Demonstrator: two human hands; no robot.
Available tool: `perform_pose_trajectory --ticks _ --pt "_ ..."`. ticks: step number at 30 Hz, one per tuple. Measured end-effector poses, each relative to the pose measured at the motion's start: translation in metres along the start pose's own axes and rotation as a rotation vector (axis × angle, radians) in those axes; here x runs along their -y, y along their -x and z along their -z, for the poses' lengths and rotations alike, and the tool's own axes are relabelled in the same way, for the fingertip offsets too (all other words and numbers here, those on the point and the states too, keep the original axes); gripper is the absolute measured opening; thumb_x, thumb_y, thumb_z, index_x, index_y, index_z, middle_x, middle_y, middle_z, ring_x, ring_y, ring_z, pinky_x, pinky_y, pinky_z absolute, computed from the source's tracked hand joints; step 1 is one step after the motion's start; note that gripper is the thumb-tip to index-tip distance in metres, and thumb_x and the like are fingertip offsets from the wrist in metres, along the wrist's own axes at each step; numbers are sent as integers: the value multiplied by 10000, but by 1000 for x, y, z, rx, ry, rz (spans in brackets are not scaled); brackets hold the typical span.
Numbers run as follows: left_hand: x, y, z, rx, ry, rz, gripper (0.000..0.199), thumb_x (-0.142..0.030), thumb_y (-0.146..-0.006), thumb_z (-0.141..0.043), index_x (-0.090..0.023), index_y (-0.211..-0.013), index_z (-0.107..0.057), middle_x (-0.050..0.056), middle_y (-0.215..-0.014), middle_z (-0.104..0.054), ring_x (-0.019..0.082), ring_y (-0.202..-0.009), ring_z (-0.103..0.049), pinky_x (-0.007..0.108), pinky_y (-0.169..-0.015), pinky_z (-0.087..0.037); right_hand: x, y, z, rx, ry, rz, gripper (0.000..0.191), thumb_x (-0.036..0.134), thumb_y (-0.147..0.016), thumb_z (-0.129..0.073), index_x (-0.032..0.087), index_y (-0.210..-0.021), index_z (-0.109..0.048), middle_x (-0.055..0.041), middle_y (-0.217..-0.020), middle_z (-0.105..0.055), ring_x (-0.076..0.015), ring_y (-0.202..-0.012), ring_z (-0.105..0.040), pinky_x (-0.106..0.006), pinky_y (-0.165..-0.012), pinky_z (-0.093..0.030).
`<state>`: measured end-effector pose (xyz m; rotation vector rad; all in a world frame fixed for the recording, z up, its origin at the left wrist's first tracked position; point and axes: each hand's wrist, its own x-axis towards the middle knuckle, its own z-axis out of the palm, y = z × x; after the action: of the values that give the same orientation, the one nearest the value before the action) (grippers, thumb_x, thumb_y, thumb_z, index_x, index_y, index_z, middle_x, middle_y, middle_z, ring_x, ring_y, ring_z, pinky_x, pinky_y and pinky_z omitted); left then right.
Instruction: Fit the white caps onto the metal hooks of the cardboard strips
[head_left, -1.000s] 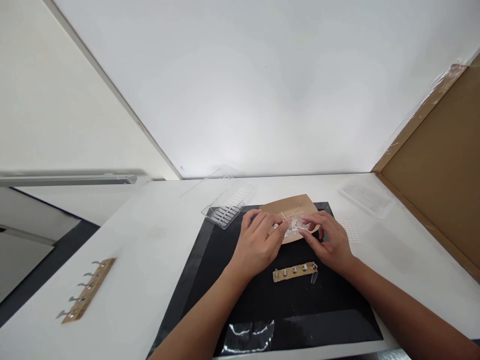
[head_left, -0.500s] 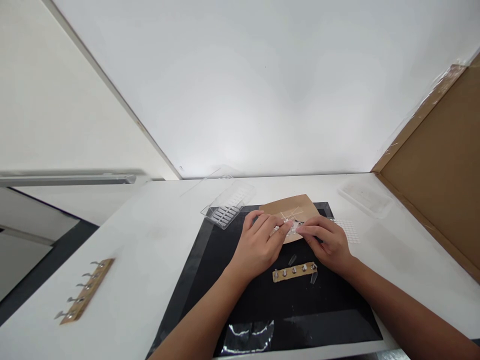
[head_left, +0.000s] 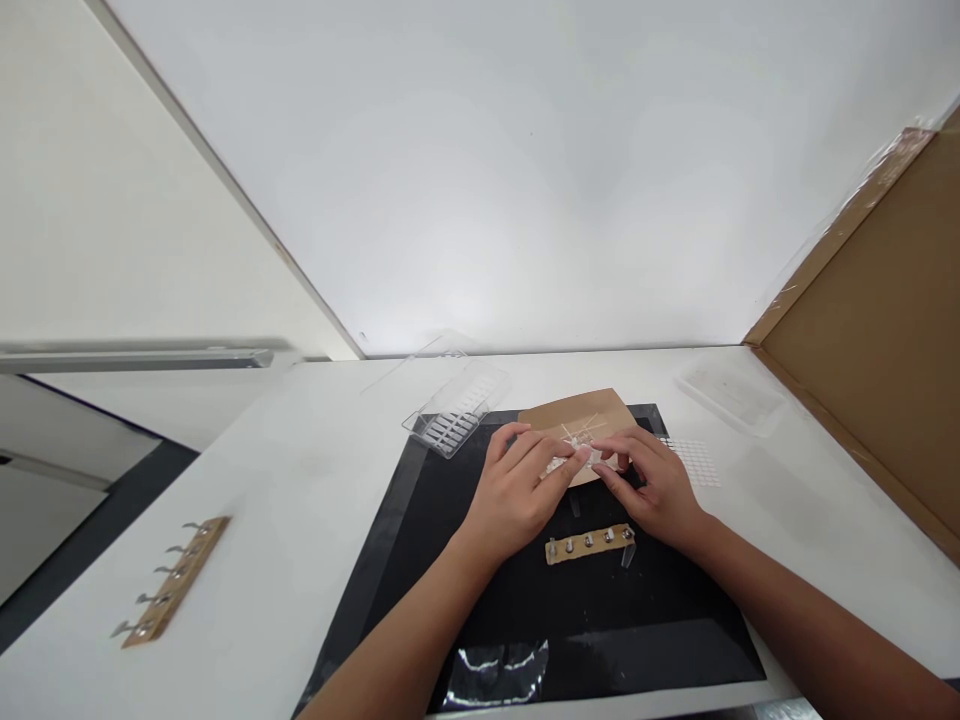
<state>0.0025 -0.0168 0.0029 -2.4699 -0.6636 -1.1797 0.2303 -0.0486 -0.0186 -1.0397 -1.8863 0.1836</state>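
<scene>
My left hand (head_left: 521, 490) and right hand (head_left: 651, 485) nearly meet, fingertips narrowed, over creased brown paper (head_left: 577, 410), right of lower centre; I can't tell whether they pinch anything. The whitish pieces (head_left: 556, 464) scattered there look feather-light, thin, probably slippery, best gripped by their edges.

Brown sheet (head_left: 576, 408): partly behind hands (head_left: 517, 487) (head_left: 654, 490) | white bits (head_left: 556, 464): too small | cardboard panel (head_left: 889, 330): cut off right
</scene>
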Motion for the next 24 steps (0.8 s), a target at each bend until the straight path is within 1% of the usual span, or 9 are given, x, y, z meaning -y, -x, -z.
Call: perform_pose_trajectory --ticks 3,6,9,11,13,16,19,22,24 --pt "-1 0 1 -26 14 5 276 -64 -975 -689 -215 -1202 -724 43 -961 -794 193 -887 -675 431 -999 -474 0 -1 0 29 -20 -43 179 288 -1044 -657 252 -1207 -722 -59 -1001 -710 -178 -754 -623 -332 -707 -586" --pt "-2 -1 2 -42 32 19 245 -64 -971 -696 -221 -1156 -727 37 -952 -799 190 -883 -681 421 -968 -487 -2 0 0 41 -33 -114 237 305 -1022 -688 251 -1252 -708 -71 -1059 -710 -196 -818 -642 -339 -734 -592" --pt "-3 0 3 -50 40 21 239 -73 -969 -697 -238 -1138 -732 32 -952 -800 192 -901 -687 413 -955 -491 -3 1 0 27 -36 -148 262 298 -1005 -700 253 -1263 -700 -72 -1053 -708 -210 -837 -642 -349 -740 -597" --pt "-3 0 3 -48 48 22 235 -83 -971 -700 -245 -1137 -737 27 -948 -799 194 -907 -684 409 -951 -490 -4 1 1 12 -29 -128 259 289 -997 -699 259 -1254 -706 -72 -1045 -701 -221 -845 -641 -367 -748 -604" --pt "-3 0 3 -46 59 20 219 -93 -972 -706 -241 -1129 -741 23 -939 -799 193 -896 -676 410 -951 -486 -3 0 2 -22 -7 -94 280 282 -985 -703 265 -1264 -709 -84 -1081 -692 -247 -909 -653 -398 -779 -616" --pt "-3 0 4 -46 63 12 186 -92 -966 -722 -220 -1099 -744 25 -925 -801 191 -869 -663 417 -949 -482 -1 -1 4 -93 45 -55 316 280 -977 -710 275 -1294 -709 -108 -1155 -671 -289 -1047 -655 -466 -875 -617" --pt "-3 -1 3 -43 54 8 172 -85 -965 -725 -213 -1080 -739 25 -924 -806 190 -848 -651 422 -944 -478 1 -2 5 -116 70 -20 360 273 -989 -707 290 -1348 -690 -117 -1210 -651 -307 -1144 -639 -513 -968 -588" --pt "-2 -1 3 -36 46 6 175 -85 -973 -714 -217 -1085 -733 19 -930 -808 188 -842 -646 420 -941 -477 2 -3 5 -117 83 -3 397 266 -993 -713 299 -1387 -676 -125 -1267 -632 -311 -1184 -630 -521 -983 -578" --pt "-2 0 3 -31 40 6 178 -85 -976 -708 -220 -1092 -728 17 -930 -806 187 -843 -646 420 -939 -478 2 -2 4 -128 99 6 428 262 -994 -716 307 -1416 -665 -127 -1277 -637 -312 -1176 -636 -519 -972 -579"
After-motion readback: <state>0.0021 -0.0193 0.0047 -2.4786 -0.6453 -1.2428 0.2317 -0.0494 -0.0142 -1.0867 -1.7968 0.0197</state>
